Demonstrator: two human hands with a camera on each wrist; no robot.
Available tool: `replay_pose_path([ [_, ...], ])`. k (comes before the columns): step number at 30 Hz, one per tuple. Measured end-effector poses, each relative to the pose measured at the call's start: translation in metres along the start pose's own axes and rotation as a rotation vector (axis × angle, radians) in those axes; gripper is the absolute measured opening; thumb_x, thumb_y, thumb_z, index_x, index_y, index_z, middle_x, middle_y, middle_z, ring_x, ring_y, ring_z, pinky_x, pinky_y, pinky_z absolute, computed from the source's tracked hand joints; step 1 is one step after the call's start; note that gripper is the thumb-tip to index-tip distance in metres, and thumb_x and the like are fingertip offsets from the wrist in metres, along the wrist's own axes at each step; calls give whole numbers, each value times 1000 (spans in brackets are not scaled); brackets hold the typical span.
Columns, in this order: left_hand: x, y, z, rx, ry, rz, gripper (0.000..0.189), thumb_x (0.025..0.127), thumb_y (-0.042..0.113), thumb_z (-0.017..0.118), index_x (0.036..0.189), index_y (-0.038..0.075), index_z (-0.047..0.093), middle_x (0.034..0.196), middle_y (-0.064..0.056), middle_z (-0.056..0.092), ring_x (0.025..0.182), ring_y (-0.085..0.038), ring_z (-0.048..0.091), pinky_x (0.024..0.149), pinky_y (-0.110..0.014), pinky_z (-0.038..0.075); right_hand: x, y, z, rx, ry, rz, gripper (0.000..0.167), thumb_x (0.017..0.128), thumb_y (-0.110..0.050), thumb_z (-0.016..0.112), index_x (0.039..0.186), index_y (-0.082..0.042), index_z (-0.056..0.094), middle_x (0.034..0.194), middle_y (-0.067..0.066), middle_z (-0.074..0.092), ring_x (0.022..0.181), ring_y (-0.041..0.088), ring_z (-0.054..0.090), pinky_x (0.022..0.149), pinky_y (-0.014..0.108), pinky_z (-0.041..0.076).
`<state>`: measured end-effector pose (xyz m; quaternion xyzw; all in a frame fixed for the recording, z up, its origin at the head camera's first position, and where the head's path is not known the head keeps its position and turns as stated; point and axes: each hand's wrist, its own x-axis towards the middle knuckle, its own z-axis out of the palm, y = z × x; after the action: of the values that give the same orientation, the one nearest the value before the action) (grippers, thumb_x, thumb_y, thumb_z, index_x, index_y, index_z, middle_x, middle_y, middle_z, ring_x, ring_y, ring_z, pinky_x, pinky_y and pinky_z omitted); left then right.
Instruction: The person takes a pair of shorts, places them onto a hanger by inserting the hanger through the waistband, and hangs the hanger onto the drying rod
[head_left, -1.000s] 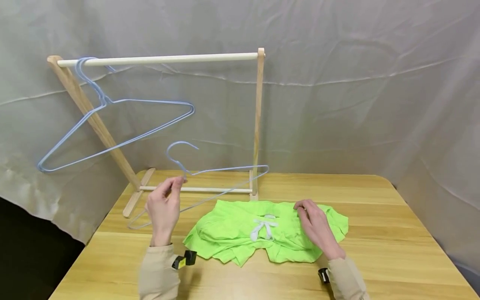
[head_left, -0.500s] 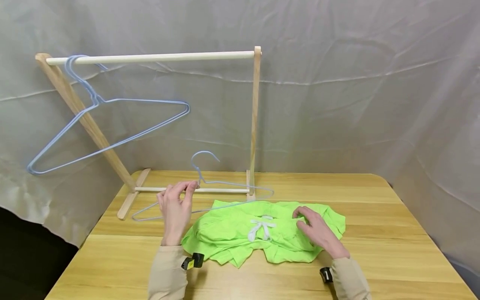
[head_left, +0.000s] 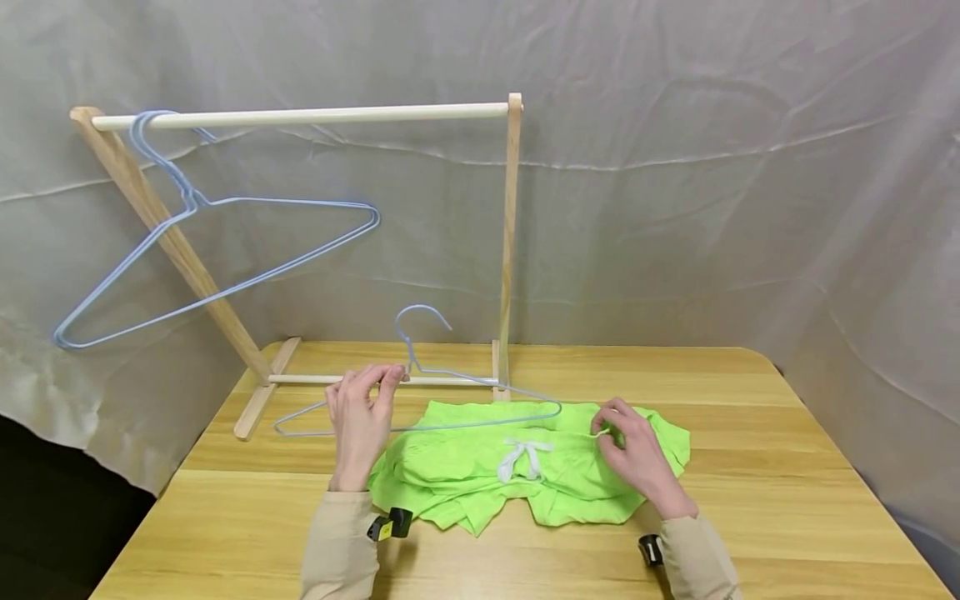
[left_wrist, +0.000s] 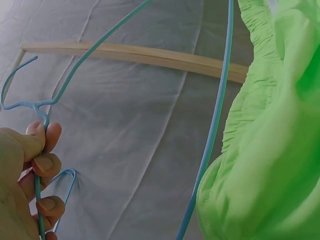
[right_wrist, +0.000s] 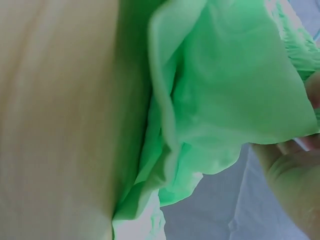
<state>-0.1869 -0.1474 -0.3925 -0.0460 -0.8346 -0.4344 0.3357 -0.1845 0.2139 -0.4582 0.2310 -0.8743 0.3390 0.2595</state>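
- Your left hand [head_left: 362,427] has its fingers curled around the wire just below the hook of the blue hanger [left_wrist: 226,55]; there is no wide gap between thumb and fingers, and this neck grip seems right for steering.
- Your right hand [head_left: 637,460] pinches the front edge of the waistband [left_wrist: 250,95] with bent fingers and lifts it a little.
- The green shorts [head_left: 442,471] lie on the table [head_left: 787,492] in front of you, with the white bow [head_left: 521,460] facing up.
- The right corner of the hanger is over the back layer of the waist, near your right fingers; whether it touches the cloth, I cannot tell.
- To do it well, I would raise the front edge somewhat more, so that the corner can enter under it without catching.
- Better to lead with this corner, low and nearly flat, and slide it toward your right side; if you push steeply, it may dig in the fabric.
- The cloth looks thin and soft, so it probably drags along; your pinch should hold it firmly.
- Please mind that the bow is not hooked by the wire.
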Motion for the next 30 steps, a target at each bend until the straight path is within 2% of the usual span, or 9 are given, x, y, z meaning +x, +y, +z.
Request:
replay_pose_path([
  [4, 0, 1, 1, -6, -28, 16, 17, 96, 20, 66, 89, 7, 75, 98, -14, 78, 79, -23, 51, 90, -38, 26, 1, 1, 2, 26, 38, -85, 35, 66, 20, 54, 77, -13, 59, 91, 0, 62, 72, 0, 49, 60, 19, 45],
  [9, -1, 2, 5, -13, -43, 77, 16, 96, 18, 66, 88, 7, 75, 94, -13, 78, 77, -22, 49, 90, -39, 26, 3, 0, 3, 47, 65, -162, 37, 64, 22, 54, 77, -12, 57, 92, 0, 62, 86, 18, 64, 73, 15, 50],
  [13, -2, 3, 7, -28, -58, 84, 14, 95, 17, 66, 91, 7, 75, 94, -13, 78, 77, -20, 49, 91, -39, 27, 4, -2, 3, 76, 66, -190, 38, 64, 23, 53, 78, -11, 57, 92, 0, 62, 91, 24, 64, 80, 9, 46],
  [22, -4, 4, 15, -74, -69, 109, 15, 95, 17, 66, 90, 6, 75, 90, -12, 77, 78, -21, 50, 91, -38, 28, 8, -8, 1, 150, 77, -245, 41, 67, 28, 52, 82, -9, 59, 92, 2, 62, 96, 24, 63, 93, 6, 43],
  [30, -8, 11, 24, -92, -93, 92, 13, 94, 17, 67, 91, 7, 75, 91, -12, 77, 84, -27, 57, 88, -38, 29, 9, -9, 2, 201, 71, -264, 43, 65, 30, 52, 84, -9, 59, 90, 4, 62, 96, 21, 61, 95, 6, 43],
])
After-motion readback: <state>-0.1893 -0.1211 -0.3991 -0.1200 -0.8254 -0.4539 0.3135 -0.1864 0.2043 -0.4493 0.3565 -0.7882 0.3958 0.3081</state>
